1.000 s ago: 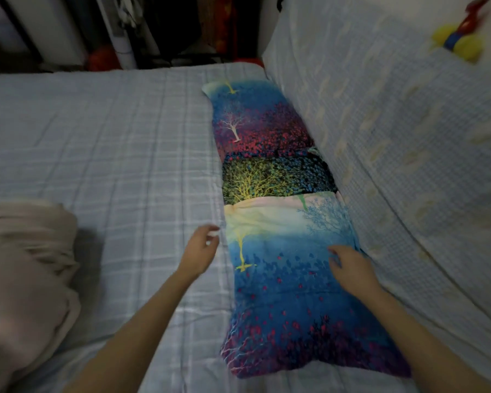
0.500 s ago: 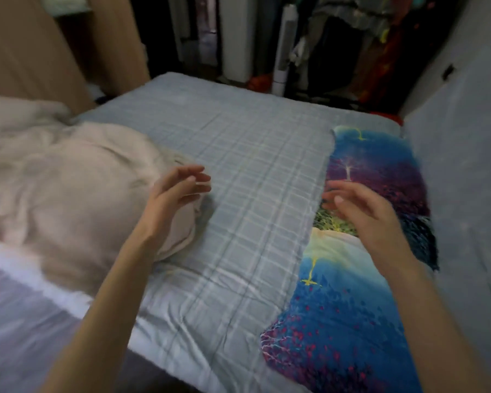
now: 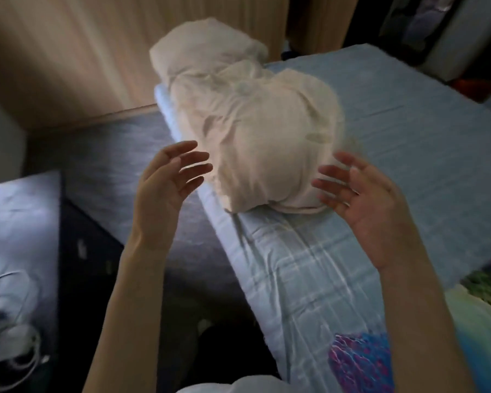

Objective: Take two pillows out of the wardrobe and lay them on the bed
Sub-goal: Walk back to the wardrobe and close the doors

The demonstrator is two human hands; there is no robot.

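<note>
A crumpled cream-white pillow or bundle of bedding [image 3: 267,137] lies on the left edge of the bed [image 3: 408,143], which has a pale blue checked sheet. My left hand [image 3: 167,188] is open with fingers spread, just left of the bundle's near end. My right hand [image 3: 360,197] is open, palm toward it, just right of the same end. Neither hand touches it. A colourful tree-print pillow [image 3: 360,361] lies at the bottom right of the bed, partly hidden by my right forearm.
A wooden wardrobe panel [image 3: 82,52] stands behind the bed at the left. A dark bedside surface [image 3: 20,236] at lower left holds white cables [image 3: 14,336]. Dark floor lies between it and the bed. Hanging clothes show at top right.
My view has swung left from the tree-print pillows to the cream bundle. Both hands left the printed pillow and now flank the cream bundle, open.
</note>
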